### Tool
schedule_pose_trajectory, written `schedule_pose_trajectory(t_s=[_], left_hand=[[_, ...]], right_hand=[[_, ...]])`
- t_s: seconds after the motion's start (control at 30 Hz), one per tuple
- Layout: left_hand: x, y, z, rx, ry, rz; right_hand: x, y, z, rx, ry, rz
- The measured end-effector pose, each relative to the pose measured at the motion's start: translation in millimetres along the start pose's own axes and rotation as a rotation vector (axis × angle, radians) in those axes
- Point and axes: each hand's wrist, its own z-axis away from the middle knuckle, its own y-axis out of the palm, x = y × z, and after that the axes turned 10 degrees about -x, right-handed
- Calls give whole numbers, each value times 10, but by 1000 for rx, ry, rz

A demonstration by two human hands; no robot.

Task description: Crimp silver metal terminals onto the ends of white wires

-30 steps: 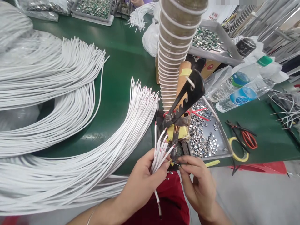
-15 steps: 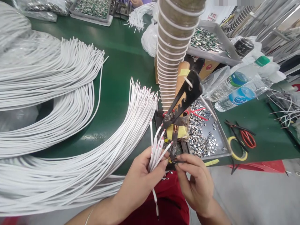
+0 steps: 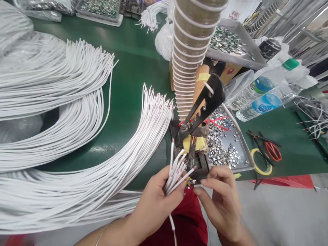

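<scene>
Wrapped round a small bundle of white cables [image 3: 176, 172] with reddish tips, my left hand [image 3: 160, 194] is closed at the bottom centre. One cable hangs below it. To its right, my right hand [image 3: 221, 198] has thumb and fingers apart, with nothing visible between them. A tiny metal and yellow piece [image 3: 190, 181] sits at the left fingertips, between the hands. Just beyond them stands a soldering fixture with a black notched bracket [image 3: 205, 106], a wooden handle [image 3: 201, 85] and a yellow-wrapped block [image 3: 196, 144].
Large bundles of white cables [image 3: 64, 153] cover the left of the green table [image 3: 128, 65]. A ribbed hose [image 3: 191, 61] rises behind the fixture. Right of it are a tray of metal parts [image 3: 244, 150], water bottles [image 3: 266, 102], red-handled pliers [image 3: 273, 150] and yellow tape [image 3: 256, 169].
My right hand has drawn away to the right from the left fingertips, and its fingers have parted. My left hand and its cables have shifted slightly right and down.
</scene>
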Motion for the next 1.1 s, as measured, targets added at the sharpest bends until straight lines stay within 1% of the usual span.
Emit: schedule_pose_trajectory(t_s=[0.07, 0.17, 0.23, 0.37, 0.43, 0.6, 0.7, 0.73, 0.83, 0.9, 0.93, 1.0, 1.1], left_hand=[[47, 3, 27, 24, 0, -37], [118, 0, 73, 79, 9, -73], [146, -10, 98, 130, 44, -77], [139, -46, 116, 233, 188, -71], [124, -66, 115, 273, 225, -60], [109, -112, 111, 326, 249, -34], [100, -148, 107, 352, 243, -14], [93, -162, 106, 361, 245, -13], [71, -204, 106, 375, 254, -34], [64, -220, 108, 357, 265, -69], [65, -222, 111, 348, 273, -90], [81, -219, 122, 330, 294, -132], [133, -199, 147, 294, 335, -199]], right_hand=[[24, -20, 1, 45, 11, -41], [58, -28, -7, 151, -7, -75], [74, -26, -5, 200, -13, -73], [102, -26, 20, 207, -25, -99], [123, -30, 18, 224, -33, -76], [187, -48, -30, 282, -126, 65], [205, -60, -23, 274, -154, 92], [205, -61, -11, 252, -152, 85], [190, -58, 37, 174, -130, 79], [175, -56, 67, 116, -111, 82], [167, -59, 78, 108, -91, 87], [153, -75, 93, 137, -26, 98], [133, -126, 94, 251, 96, 74]])
